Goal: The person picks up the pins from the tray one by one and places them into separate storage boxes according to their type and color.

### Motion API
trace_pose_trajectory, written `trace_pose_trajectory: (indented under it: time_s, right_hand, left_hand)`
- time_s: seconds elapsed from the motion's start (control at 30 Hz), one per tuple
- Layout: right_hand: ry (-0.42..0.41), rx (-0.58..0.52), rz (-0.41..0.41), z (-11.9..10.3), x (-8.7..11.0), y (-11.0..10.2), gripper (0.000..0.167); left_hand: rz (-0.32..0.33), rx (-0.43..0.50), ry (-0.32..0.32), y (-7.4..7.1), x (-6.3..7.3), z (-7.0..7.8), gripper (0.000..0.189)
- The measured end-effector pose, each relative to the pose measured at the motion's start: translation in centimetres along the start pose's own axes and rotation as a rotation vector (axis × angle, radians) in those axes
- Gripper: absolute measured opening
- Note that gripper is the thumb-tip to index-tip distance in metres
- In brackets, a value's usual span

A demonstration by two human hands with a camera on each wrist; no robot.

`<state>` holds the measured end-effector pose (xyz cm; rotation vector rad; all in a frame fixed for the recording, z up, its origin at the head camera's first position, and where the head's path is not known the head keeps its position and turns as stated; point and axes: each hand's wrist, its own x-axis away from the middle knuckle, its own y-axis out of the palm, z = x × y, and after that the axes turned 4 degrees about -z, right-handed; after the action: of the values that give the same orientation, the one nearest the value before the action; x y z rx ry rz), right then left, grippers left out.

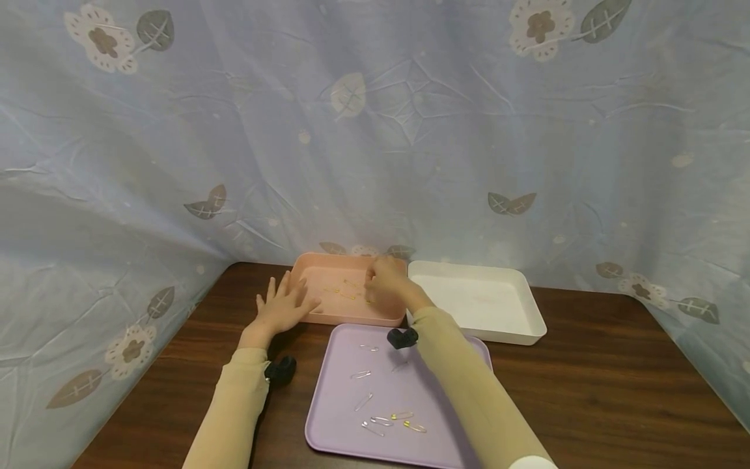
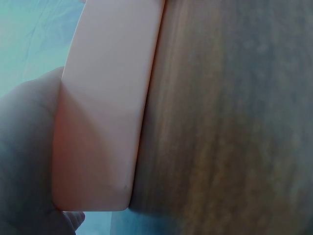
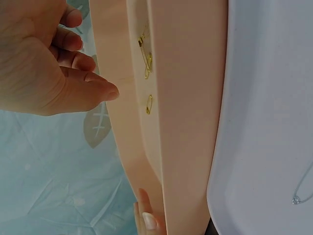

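Note:
My left hand (image 1: 283,310), fingers spread, rests on the left edge of a pink tray (image 1: 351,319); the left wrist view shows it against the tray's side wall (image 2: 105,107). Over the right part of that tray is my right hand (image 1: 388,281). Its fingers are loosely bent, and no thing shows between thumb and fingertips (image 3: 111,92) in the right wrist view. Several gold safety pins (image 3: 149,104) lie on the pink tray's floor, below the right hand. On a purple tray (image 1: 340,417) nearer to me lie several silver safety pins (image 1: 361,374) and two gold safety pins (image 1: 415,427).
A white tray (image 1: 480,296) stands to the right of the pink one, partly behind my right forearm. All three trays are on a dark wooden table (image 1: 597,378). A patterned curtain (image 1: 375,163) hangs right behind the table's far edge.

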<state>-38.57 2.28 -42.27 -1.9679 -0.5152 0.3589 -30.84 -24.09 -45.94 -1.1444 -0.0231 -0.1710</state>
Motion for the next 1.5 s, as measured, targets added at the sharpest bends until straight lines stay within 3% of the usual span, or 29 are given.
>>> trace_pose_trajectory:
  time_s: [0.4, 0.67, 1.07, 1.5]
  right_hand:
    - [0.012, 0.144, 0.040, 0.1, 0.0, -0.4, 0.013]
    - [-0.076, 0.059, 0.072, -0.2, 1.3, -1.4, 0.015]
    - [-0.135, 0.056, 0.123, -1.5, 4.6, -3.0, 0.014]
    - [-0.105, -0.046, 0.183, -1.1, 9.8, -3.3, 0.015]
  left_hand:
    - [0.016, 0.016, 0.009, 0.1, -0.1, -0.1, 0.084]
    - [0.019, 0.030, 0.017, 0.2, -0.2, -0.2, 0.084]
    - [0.017, 0.027, 0.018, 0.1, -0.2, -0.3, 0.085]
    - [0.018, 0.036, 0.022, 0.1, 0.0, -0.1, 0.086]
